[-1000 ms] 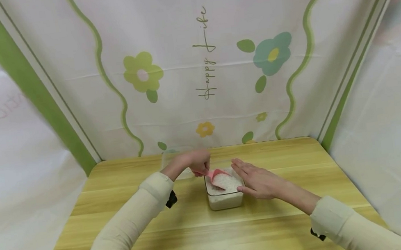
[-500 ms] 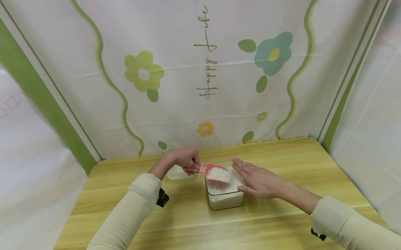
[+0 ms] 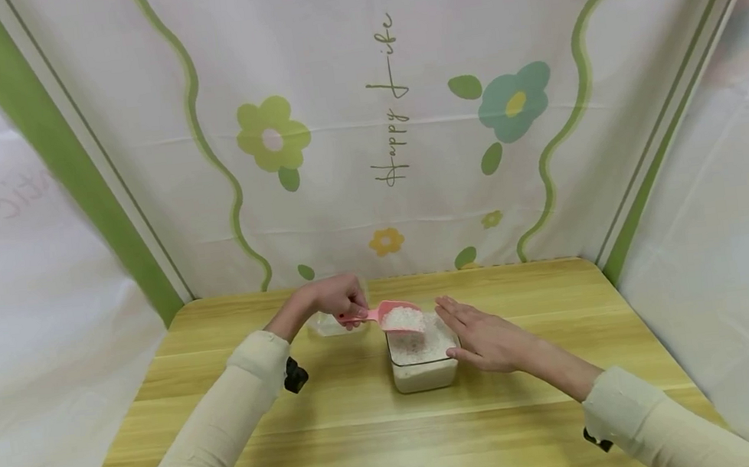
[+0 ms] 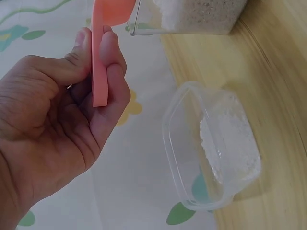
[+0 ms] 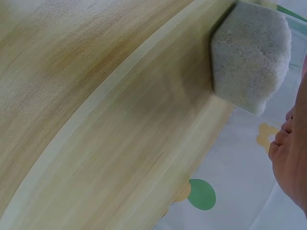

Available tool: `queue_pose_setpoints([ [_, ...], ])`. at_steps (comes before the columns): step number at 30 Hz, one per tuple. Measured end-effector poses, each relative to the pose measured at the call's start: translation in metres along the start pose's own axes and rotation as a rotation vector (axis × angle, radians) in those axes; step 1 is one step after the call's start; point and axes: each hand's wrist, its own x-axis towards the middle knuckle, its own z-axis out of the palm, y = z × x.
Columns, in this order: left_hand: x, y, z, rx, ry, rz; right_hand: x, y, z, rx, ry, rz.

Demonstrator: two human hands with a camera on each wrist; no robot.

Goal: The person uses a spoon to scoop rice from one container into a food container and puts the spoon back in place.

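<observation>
My left hand (image 3: 340, 299) pinches the handle of a pink scoop (image 4: 99, 72) between thumb and fingers. White grains, perhaps rice, heap in the scoop, which hangs over the left back part of a clear square container (image 3: 426, 379). More of the same grains fill much of that container. Against its right side lies my right hand (image 3: 486, 336), fingers straight, near the rim; the right wrist view catches only part of this hand (image 5: 290, 163). A smaller clear plastic tub (image 4: 169, 139) with some white grains in it stands behind and partly below my left hand.
The wooden table (image 3: 400, 454) ends at a printed fabric wall (image 3: 334, 184) just behind the tub. White fabric also hangs on the left and right sides. Dark wrist cameras (image 3: 295, 375) sit under both sleeves.
The scoop has come up out of the grains, loaded, and levelled as my left hand moved left and slightly up. My right hand has stayed at the container's side.
</observation>
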Motion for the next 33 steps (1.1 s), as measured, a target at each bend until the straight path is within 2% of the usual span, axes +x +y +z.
queue_pose_setpoints([
  [8,-0.011,-0.007,0.001,-0.053,0.061,-0.042,-0.001,-0.001,0.005,-0.023,0.025,-0.001],
  [16,-0.02,-0.011,0.004,-0.086,0.091,-0.002,-0.004,-0.003,0.005,-0.015,0.042,0.007],
  [23,-0.029,-0.016,0.008,-0.181,0.107,-0.043,-0.006,-0.003,0.005,0.004,0.021,0.027],
  [33,-0.045,-0.026,0.01,-0.199,0.152,-0.05,-0.005,-0.001,0.007,0.024,0.006,0.043],
])
